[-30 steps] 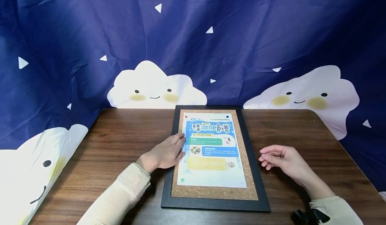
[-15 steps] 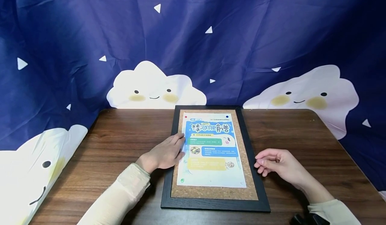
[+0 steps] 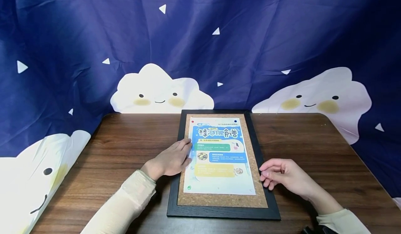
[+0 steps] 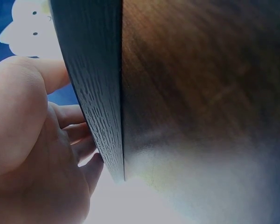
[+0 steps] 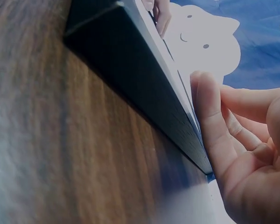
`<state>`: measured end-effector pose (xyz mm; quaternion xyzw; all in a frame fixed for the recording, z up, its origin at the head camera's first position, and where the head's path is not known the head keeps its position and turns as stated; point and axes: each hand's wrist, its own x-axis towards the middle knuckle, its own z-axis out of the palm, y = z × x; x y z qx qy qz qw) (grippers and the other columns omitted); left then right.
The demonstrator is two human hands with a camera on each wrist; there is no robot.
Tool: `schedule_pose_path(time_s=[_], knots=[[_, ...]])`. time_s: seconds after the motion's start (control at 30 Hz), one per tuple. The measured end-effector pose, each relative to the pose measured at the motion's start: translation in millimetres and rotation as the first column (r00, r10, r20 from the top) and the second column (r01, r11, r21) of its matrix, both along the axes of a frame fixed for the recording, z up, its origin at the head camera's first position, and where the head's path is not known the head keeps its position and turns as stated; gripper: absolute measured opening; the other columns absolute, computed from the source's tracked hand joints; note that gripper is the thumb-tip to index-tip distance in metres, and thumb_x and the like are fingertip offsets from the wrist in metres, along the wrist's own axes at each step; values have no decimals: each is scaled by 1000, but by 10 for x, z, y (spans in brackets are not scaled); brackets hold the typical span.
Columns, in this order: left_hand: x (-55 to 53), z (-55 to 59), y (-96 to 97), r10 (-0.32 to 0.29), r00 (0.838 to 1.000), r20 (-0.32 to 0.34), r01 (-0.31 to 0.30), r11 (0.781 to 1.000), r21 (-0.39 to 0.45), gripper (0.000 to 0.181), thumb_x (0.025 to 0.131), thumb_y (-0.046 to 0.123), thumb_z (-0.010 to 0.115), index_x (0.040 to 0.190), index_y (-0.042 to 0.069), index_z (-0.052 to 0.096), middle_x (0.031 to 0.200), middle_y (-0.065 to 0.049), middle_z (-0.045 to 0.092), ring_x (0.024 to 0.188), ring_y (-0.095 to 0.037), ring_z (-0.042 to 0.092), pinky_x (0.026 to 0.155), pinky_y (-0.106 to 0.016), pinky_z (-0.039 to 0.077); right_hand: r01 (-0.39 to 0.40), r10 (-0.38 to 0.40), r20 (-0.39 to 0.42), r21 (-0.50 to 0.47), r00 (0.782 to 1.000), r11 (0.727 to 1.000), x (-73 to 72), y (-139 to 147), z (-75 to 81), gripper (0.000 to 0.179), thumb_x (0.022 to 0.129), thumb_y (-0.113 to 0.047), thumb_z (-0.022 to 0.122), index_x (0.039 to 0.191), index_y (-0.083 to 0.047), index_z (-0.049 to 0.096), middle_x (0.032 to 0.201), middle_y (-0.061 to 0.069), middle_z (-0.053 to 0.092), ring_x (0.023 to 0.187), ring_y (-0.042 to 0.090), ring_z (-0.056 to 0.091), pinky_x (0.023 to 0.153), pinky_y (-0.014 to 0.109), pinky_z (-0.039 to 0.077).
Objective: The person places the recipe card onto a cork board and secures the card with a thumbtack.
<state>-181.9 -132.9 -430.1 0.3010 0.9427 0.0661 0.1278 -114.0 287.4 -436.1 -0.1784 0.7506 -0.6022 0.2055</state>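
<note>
A cork board (image 3: 188, 201) in a black frame (image 3: 223, 213) lies on the wooden table, with a colourful poster (image 3: 219, 185) on it. A red pin (image 3: 192, 122) and a blue pin (image 3: 235, 121) sit at the poster's top corners. My left hand (image 3: 170, 159) rests across the frame's left side, its fingertips at the poster's left edge; the left wrist view shows its fingers (image 4: 74, 133) past the frame edge. At the right side of the frame is my right hand (image 3: 286, 176), its fingers loosely curled and the thumb near the fingertips. I see nothing held there.
The brown table (image 3: 134, 133) reaches around the board on both sides. Behind it hangs a blue curtain (image 3: 238, 53) with cloud faces. A dark device (image 3: 319, 229) shows at the right wrist.
My right hand has moved left and slightly nearer to me, from beside the board to its right frame side. The left hand and the board stay put.
</note>
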Motion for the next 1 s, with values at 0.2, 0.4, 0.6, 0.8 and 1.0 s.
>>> schedule_pose_path(time_s=[0.2, 0.4, 0.6, 0.8, 1.0], knots=[[0, -10, -1, -5, 1000, -4, 5, 1000, 3, 66, 116, 31, 48, 167, -5, 29, 177, -21, 24, 166, -34, 24, 136, -46, 25, -17, 17, 20, 10, 1000, 1000, 18, -43, -8, 28, 110, -5, 59, 124, 19, 62, 102, 15, 81, 84, 17, 80, 71, 38, 68], [-3, -8, 0, -6, 1000, -9, 6, 1000, 5, 66, 116, 32, 48, 167, -5, 29, 177, -21, 24, 166, -35, 25, 136, -47, 25, -80, 81, 25, -25, 996, 996, 42, -84, -16, 23, 110, -2, 57, 119, 18, 64, 102, 19, 80, 82, 16, 78, 70, 37, 68], [-1, -7, -1, -1, 1000, -6, 1, 1000, 5, 66, 116, 32, 47, 167, -5, 29, 177, -20, 24, 166, -35, 25, 136, -47, 25, -136, 140, 52, -72, 989, 988, 60, -150, -36, 22, 109, 1, 58, 119, 19, 63, 100, 23, 79, 80, 14, 78, 67, 34, 67], [2, -3, -5, -4, 1000, -8, 4, 1000, 0, 66, 116, 31, 47, 167, -5, 29, 177, -21, 24, 166, -34, 25, 136, -47, 25, -199, 212, 111, -121, 971, 973, 80, -222, -37, 24, 109, -2, 59, 115, 21, 62, 98, 23, 79, 77, 11, 77, 65, 30, 66], [6, 14, -5, -18, 1000, -12, 18, 1000, 10, 64, 115, 27, 49, 165, -9, 32, 176, -23, 26, 166, -36, 25, 136, -47, 26, -229, 249, 172, -130, 953, 965, 87, -261, -28, 25, 108, -2, 60, 115, 23, 61, 98, 18, 81, 76, 10, 78, 65, 27, 65]])
